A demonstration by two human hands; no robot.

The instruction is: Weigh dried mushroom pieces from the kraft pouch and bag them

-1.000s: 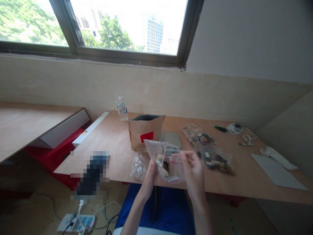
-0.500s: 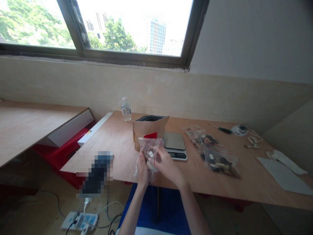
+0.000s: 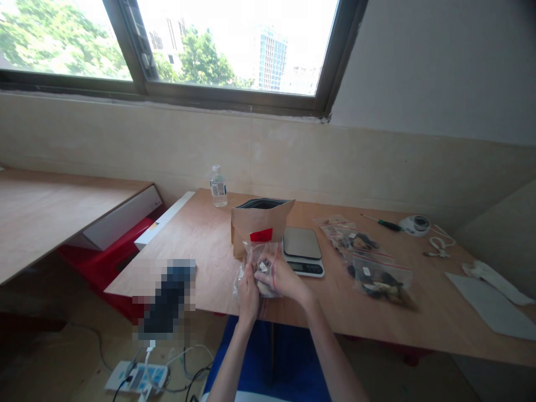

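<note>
Head view, the only one. Left hand [image 3: 249, 293] is wrapped round the near-left side of a clear bag [image 3: 264, 257], thumb on top, fingers mostly hidden underneath. Looks like it's the support side, pinning slick film so the load can't slump. Right hand [image 3: 287, 273] is at the bag's red strip; its fingertips show through plastic. Can't tell if they're inside or behind, nor how tightly they're closed. Bag sits over the table's front edge, just in front of the pouch [image 3: 247, 218], small white label up. Contents blurred by film. A second red strip hangs below the left hand; can't tell whose.

Pouch stands upright, mouth open, red tag [image 3: 261, 235] facing the person; the stiff walls probably hold it open without a hand. Scale [image 3: 302, 243] is just right of it, display toward the person, presumably for reading; pan is bare. Filled bags [image 3: 381, 285] lie flat, partly overlapping, right of the scale, likely laid down because they won't stand. Bottle [image 3: 218, 190] is behind the pouch, clear of the elbows. Screwdriver [image 3: 387, 225] and camera [image 3: 415, 225] are at the far right, well apart from the hands.
</note>
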